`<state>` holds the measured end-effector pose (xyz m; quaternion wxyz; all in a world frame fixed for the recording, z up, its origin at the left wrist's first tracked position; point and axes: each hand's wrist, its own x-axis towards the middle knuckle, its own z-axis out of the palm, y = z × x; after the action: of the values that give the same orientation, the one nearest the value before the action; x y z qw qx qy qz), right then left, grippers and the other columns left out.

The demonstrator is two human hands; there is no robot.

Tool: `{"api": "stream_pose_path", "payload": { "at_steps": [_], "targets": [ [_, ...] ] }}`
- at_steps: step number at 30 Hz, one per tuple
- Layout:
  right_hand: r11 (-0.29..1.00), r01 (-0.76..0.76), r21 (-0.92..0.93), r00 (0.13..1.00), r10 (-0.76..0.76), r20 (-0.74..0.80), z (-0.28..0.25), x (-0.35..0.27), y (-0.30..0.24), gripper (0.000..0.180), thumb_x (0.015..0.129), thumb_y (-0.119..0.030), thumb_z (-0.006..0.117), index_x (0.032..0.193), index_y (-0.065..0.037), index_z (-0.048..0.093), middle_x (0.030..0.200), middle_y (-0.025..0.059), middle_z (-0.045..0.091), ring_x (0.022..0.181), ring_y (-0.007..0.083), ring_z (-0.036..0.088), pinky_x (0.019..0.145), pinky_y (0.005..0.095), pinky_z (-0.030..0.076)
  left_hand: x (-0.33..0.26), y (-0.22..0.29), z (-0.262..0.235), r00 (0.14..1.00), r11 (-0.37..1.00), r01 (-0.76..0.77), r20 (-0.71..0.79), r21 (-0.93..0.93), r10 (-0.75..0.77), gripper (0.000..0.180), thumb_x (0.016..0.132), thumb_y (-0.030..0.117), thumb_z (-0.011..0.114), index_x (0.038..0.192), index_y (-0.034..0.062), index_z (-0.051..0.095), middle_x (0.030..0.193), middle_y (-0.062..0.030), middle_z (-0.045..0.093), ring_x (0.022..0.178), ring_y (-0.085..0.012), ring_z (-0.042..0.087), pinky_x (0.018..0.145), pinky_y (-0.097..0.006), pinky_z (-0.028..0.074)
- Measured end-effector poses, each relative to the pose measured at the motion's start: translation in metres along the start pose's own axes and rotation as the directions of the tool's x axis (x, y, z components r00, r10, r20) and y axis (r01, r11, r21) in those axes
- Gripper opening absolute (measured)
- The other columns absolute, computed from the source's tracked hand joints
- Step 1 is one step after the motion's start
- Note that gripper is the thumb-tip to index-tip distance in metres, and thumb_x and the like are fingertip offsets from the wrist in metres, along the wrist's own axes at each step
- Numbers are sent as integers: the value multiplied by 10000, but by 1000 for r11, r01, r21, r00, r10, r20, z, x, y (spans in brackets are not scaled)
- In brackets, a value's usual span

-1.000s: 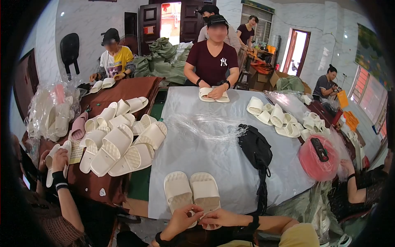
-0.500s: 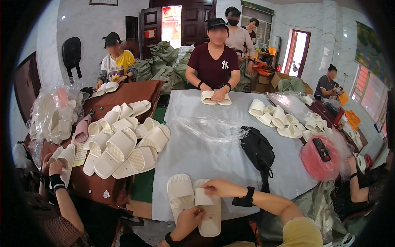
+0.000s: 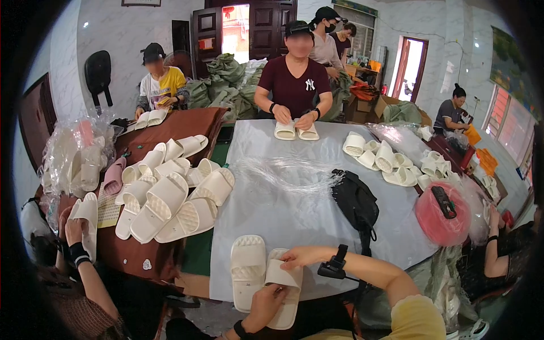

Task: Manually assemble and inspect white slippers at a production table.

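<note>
A pair of white slippers lies at the near edge of the grey-covered table, toes pointing away from me. My left hand is closed at the near edge of the strap on the right slipper; its fingertips are partly hidden there. Across the top of that same strap, my right hand pinches the upper edge with thumb and fingers. The left slipper lies flat beside it, untouched. Both of my wrists wear black bands.
White slippers are heaped on the brown table to the left. A bundle of clear strands and a black bag lie ahead. More slippers and a pink plastic-wrapped roll are at right. Co-workers sit or stand around.
My left hand has shifted slightly toward the strap of the right slipper, and that slipper has slid a little left. The co-worker opposite now has their slippers apart.
</note>
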<state>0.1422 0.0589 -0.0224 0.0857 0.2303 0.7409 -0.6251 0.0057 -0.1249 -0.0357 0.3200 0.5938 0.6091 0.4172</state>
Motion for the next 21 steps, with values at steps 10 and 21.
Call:
{"api": "stream_pose_path", "payload": {
  "at_steps": [10,21],
  "targets": [
    [944,93,-318,918,-205,-340,20,-25,-23,393,815,-354,579,1052,-41,596,936,157,620,837,235,581,712,327,435,5,5,-12,983,987,145,122,-63,-137,247,789,187,653,933,-12,626,804,-108,661,668,-160,626,600,-266,474],
    [958,37,-284,971,-101,-215,11,-21,-13,383,845,-343,539,1049,-22,580,922,134,624,856,227,581,756,334,433,1,6,-7,956,906,279,177,-319,-232,282,804,197,631,979,-22,609,801,-115,651,704,-186,614,649,-278,471]
  ]
}}
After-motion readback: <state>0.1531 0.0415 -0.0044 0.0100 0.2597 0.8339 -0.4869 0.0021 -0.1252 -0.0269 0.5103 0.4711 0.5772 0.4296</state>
